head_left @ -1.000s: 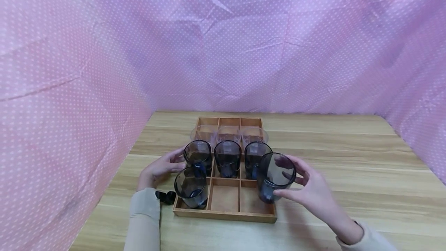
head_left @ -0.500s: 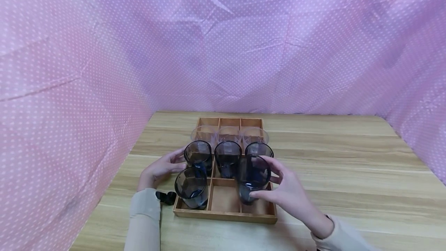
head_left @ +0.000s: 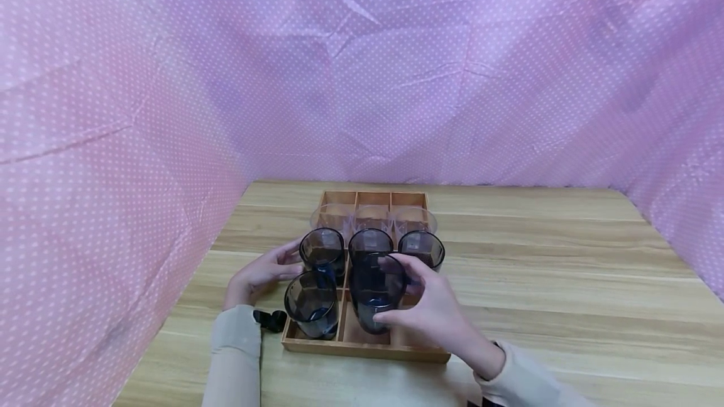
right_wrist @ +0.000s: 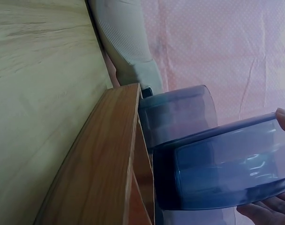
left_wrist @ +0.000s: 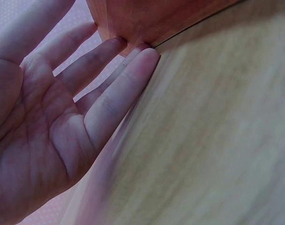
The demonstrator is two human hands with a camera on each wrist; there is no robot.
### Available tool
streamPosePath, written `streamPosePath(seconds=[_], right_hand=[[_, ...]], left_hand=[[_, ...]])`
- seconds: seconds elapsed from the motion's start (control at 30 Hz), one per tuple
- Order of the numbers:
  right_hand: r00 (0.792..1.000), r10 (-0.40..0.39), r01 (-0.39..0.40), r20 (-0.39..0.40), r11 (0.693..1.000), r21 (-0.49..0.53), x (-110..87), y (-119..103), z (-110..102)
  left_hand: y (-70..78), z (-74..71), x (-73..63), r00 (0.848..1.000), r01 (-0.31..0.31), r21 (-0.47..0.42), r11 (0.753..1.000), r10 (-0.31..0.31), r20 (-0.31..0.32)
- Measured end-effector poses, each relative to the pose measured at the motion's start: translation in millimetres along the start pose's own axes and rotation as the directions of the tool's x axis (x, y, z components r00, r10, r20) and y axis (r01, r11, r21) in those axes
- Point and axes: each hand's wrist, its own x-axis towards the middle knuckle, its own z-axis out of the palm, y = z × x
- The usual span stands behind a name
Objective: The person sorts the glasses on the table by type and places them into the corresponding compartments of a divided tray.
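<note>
My right hand grips a dark tinted glass by its side, thumb in front and fingers behind. That glass stands tilted slightly over the front middle compartment of a wooden divided tray. In the right wrist view, the held glass has its base at the tray's upper edge. Another dark glass sits in the front left compartment. With straight fingers, my left hand touches the tray's left side; the left wrist view shows the fingertips against the tray wall.
Behind are a row of dark glasses and a row of clear glasses. The tray's rear compartments hold nothing visible. A small black object lies by the left wrist. Pink dotted cloth surrounds the wooden table.
My right hand has carried the dark glass leftward, from the tray's right edge across the front right compartment to the front middle one. The left hand has stayed put.
</note>
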Motion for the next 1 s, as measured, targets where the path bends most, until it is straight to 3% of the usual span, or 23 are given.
streamPosePath(seconds=[0.37,0.67,1.0], right_hand=[[0.996,0.084,-0.085,-0.008,0.991,-0.099,2.3,3.6,15.0],[0.996,0.091,-0.093,-0.021,0.984,-0.151,1.2,8.3,17.8],[0.992,0.126,-0.126,-0.011,0.977,-0.170,0.3,10.2,19.0]], left_hand=[[0.7,1.1,-0.1,1.000,0.015,-0.009,1.000,-0.015,-0.003],[-0.2,-2.1,-0.3,0.999,-0.023,-0.004,1.000,0.023,0.032],[0.3,-1.1,0.3,0.999,-0.025,-0.010,1.000,0.025,0.025]])
